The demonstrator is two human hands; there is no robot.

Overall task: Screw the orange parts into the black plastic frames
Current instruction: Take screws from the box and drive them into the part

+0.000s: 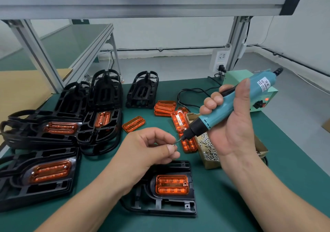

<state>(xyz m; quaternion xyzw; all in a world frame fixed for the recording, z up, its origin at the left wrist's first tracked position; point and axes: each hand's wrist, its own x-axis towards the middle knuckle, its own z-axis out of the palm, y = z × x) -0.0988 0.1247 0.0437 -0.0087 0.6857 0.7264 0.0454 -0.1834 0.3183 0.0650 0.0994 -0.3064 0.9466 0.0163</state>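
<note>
Holding screwdriver (230, 104) in right hand (237, 124), left hand (148, 147) pinching screw (174, 143)

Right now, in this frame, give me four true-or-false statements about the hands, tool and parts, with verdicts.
1. The right hand grips the teal screwdriver. True.
2. The left hand is empty. False: it pinches a small screw at the bit.
3. The nearest black frame holds an orange part. True.
4. The screw box lies left of all the frames. False: it lies to their right, by the right hand.
</note>
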